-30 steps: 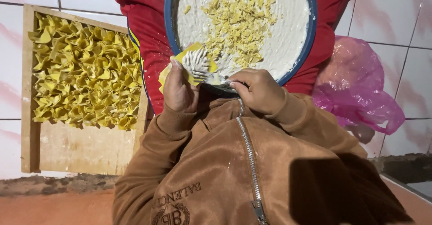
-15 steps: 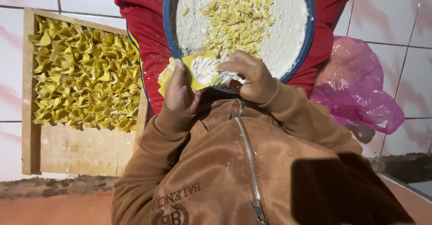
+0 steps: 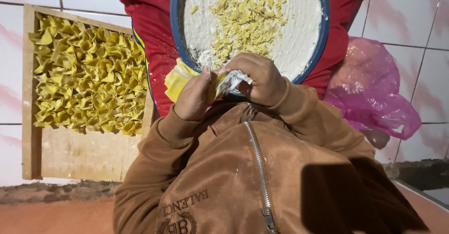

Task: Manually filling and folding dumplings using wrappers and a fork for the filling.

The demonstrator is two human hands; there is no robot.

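Yellow dumpling wrapper (image 3: 180,80), pinched right there between both hands at the near rim of the blue basin (image 3: 322,28)! Left hand (image 3: 196,96) grips it, fingers curled closed; right hand (image 3: 259,79) folds tight over its floury top. Behind, yellow scraps (image 3: 245,21) dot the white flour. Off left, the wooden tray (image 3: 28,121) holds folded dumplings (image 3: 86,75); a pink plastic bag (image 3: 374,98) sits right.

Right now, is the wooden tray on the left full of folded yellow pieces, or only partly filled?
Partly filled. The folded yellow pieces cover the upper part of the wooden tray; its lower part shows bare wood.
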